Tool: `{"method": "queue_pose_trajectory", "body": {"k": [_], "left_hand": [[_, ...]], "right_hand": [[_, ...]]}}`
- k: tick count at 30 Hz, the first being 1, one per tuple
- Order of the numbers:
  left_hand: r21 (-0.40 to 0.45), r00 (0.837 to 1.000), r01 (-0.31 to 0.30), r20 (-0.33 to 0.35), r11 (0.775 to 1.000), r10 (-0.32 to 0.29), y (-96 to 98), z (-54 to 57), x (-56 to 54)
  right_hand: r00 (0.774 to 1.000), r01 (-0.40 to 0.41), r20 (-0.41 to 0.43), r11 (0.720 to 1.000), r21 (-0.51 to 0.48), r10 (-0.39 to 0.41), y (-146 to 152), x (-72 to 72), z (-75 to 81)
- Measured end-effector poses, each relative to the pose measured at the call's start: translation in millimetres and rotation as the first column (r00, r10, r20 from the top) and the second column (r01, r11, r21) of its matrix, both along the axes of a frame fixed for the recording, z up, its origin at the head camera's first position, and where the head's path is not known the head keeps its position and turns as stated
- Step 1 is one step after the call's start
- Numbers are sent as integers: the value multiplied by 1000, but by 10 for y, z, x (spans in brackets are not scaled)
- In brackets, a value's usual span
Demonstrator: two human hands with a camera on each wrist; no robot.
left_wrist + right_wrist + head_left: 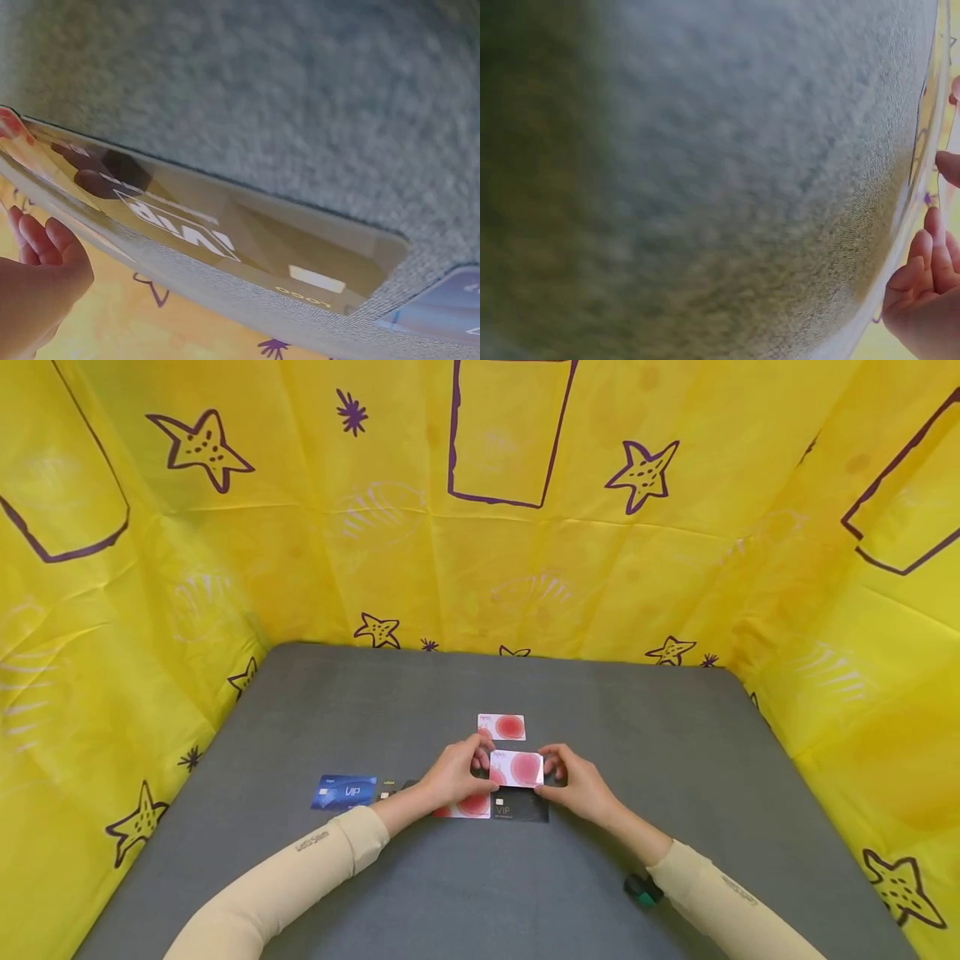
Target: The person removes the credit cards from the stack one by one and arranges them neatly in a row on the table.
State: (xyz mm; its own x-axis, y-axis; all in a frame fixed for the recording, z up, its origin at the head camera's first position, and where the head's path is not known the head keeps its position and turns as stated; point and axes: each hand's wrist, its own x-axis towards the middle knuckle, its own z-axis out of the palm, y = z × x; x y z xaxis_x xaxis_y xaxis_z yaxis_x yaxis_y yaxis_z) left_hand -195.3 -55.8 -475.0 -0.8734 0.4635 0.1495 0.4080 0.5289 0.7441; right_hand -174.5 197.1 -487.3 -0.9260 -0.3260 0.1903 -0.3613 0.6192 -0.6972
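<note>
Between both hands, a white card with red circles (516, 769) is held up above the table. My left hand (453, 772) pinches its left edge with thumb and fingers, and my right hand (581, 783) grips the right edge. Just below the held card lies a black VIP card (521, 807), its upper part covered. Beside that is another red-and-white card (472, 807), partly hidden by the left hand. Farther back a matching red-and-white card (501, 727) lies flat. In the left wrist view, a dark VIP card (247, 225) rests near the left hand (45, 285).
A blue VIP card (343, 792) lies at the left end of the row. The grey table (675, 735) is enclosed by yellow cloth (420, 568) with purple drawings. A small black and green object (643, 890) sits at the right wrist.
</note>
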Motion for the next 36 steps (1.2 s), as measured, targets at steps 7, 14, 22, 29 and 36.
{"method": "queue_pose_trajectory", "body": {"k": [7,14,22,29,36], "left_hand": [[-36,1000,13,-27,999,-14,30,27,73],[-71,999,16,-32,997,-18,68,37,138],[-77,996,42,-77,996,-48,126,42,199],[-82,993,73,-88,994,-80,214,53,249],[-123,990,74,-109,990,-88,336,38,268]], "right_hand": [[1000,-5,29,1000,1,5,53,95,7],[999,-7,33,1000,7,7,105,174,1],[999,-9,42,1000,-13,9,189,281,15],[998,4,60,1000,-6,-4,286,366,12],[1000,0,21,1000,4,0,406,391,-7]]}}
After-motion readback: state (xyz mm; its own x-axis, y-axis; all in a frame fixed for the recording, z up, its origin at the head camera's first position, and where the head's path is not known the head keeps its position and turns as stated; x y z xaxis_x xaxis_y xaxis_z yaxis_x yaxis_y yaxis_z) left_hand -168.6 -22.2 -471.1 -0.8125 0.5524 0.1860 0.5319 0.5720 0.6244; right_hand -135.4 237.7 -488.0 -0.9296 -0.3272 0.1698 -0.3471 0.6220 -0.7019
